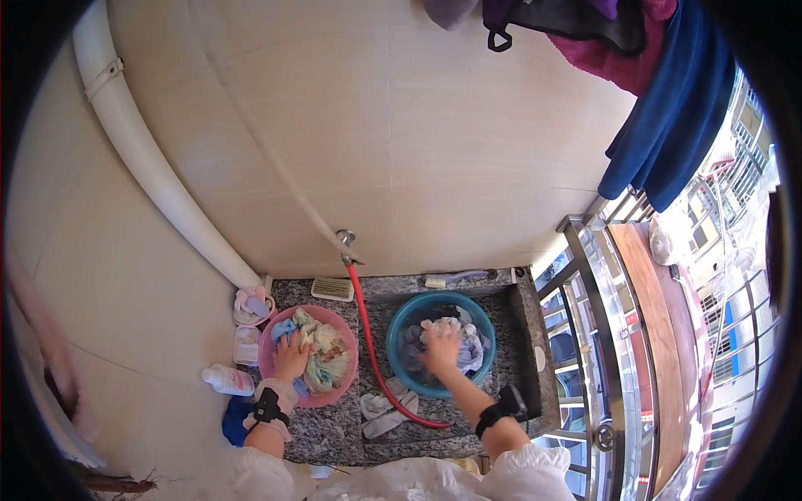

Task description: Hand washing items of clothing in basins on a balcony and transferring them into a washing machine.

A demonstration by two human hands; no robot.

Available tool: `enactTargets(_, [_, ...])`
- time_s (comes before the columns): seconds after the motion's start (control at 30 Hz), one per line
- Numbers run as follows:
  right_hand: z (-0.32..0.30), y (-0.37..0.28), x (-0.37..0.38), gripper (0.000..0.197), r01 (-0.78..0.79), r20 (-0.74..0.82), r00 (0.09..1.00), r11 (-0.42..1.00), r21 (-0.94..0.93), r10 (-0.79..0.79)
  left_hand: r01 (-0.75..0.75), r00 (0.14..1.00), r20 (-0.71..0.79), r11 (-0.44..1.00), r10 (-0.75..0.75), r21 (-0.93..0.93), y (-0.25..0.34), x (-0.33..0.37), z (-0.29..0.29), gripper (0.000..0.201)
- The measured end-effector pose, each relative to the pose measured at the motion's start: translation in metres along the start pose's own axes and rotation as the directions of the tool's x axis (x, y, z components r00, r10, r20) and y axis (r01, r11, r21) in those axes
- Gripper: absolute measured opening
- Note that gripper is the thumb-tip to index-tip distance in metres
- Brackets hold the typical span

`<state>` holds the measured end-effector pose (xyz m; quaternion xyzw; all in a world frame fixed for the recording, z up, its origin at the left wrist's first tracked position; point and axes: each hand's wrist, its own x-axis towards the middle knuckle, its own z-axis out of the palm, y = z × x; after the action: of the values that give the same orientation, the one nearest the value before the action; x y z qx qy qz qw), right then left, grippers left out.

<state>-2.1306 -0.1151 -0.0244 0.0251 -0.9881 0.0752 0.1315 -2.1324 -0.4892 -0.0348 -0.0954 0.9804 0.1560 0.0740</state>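
Note:
My left hand (291,357) lies on the laundry in a round pink basin (352,371), its fingers spread over the cloth. The heap there has pale yellow-green clothes (330,355) and a light blue piece (284,329). In the round teal basin (491,351) to the right, my right hand (441,346) rests with fingers apart on wet white and pale blue clothes (473,346); dark cloth shows behind them. The fingertips of my right hand are partly lost against the pale cloth. A red hose (372,355) runs down between the basins from a wall tap (345,237).
Grey-white socks (388,411) lie beside the hose on the speckled stone sink (322,452). Along the back edge are a scrub brush (332,289) and a long-handled brush (458,277). A white bottle (227,380) stands left; a metal railing (614,367) borders the right.

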Motion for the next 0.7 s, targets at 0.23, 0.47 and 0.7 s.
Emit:
enactTargets(0.23, [0.025,0.083,-0.009,0.037,0.003,0.273,0.962,0.996,0.084,-0.026,0.021,0.998,0.061,0.999,-0.024,0.045,0.019,-0.014,-0.015,0.06])
enactTargets(0.47, [-0.073,0.063,0.045,0.015,-0.002,-0.005,1.0,0.847,0.532,0.006,-0.52,0.854,-0.29,0.747,0.433,-0.415,0.136,-0.038,-0.042,0.034])
enactTargets(0.7, [-0.107,0.006,0.08,0.016,-0.038,0.044,0.999,0.62,0.784,0.006,-0.242,0.957,-0.136,0.453,0.255,-0.858,0.214,-0.037,0.063,0.062])
